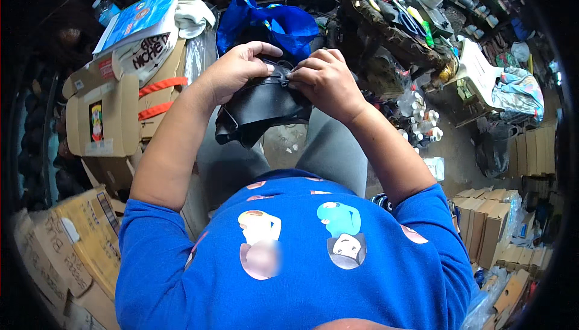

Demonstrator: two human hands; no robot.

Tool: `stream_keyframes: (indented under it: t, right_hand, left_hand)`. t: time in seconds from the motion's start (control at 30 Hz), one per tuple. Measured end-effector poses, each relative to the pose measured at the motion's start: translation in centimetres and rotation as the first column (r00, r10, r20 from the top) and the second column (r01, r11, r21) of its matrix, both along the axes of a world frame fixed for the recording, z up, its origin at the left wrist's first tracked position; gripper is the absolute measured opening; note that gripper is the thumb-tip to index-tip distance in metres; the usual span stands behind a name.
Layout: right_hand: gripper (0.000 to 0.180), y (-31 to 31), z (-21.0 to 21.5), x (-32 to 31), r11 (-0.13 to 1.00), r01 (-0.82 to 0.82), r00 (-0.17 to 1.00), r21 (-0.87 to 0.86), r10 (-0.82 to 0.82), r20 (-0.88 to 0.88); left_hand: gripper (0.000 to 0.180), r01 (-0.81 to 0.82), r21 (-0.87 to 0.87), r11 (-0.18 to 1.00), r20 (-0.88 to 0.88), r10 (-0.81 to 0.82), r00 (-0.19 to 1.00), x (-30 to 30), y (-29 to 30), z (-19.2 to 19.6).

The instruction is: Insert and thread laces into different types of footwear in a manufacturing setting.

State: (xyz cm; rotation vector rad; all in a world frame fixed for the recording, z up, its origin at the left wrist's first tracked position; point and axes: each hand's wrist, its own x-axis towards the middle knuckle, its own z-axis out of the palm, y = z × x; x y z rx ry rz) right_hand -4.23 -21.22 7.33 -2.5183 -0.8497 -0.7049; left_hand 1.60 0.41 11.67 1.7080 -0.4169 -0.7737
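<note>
A black, leather-like bag (259, 107) rests across my lap between my knees, its lower part hanging in loose folds. My left hand (238, 72) grips its upper edge, thumb on top and the index finger stretched out above. On the other side, the fingers of my right hand (329, 83) are bent and pinched together at what looks like a zipper along the bag's top. Whatever small part lies between those right fingertips is mostly hidden. Just beyond both hands is a shiny blue plastic bag (265, 19).
Cardboard boxes (123, 113) stand at my left, topped by a blue-and-white pack (142, 19). A cluttered workbench (398, 16) with scissors is at the far right. Small bottles (425, 122) crowd the floor near a white chair (476, 71). Stacked flat cardboard (482, 221) lies at right.
</note>
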Motion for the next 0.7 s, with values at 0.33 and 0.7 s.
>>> stream_keyframes:
  t: [0.33, 0.7]
  right_hand:
    - [0.014, 2.3, 0.1, -4.0, 0.631, 0.311, 0.893, 0.710, 0.062, -0.446]
    - [0.016, -23.6, 6.8, -4.1, -0.650, 0.243, 0.928, 0.720, -0.061, -0.368]
  left_hand:
    - [0.044, 0.167, 0.314, 0.935, 0.312, -0.268, 0.912, -5.9, -1.1, -4.1]
    - [0.041, -0.105, -0.031, 0.994, 0.801, 0.087, 0.592, -2.5, 1.8, -4.9]
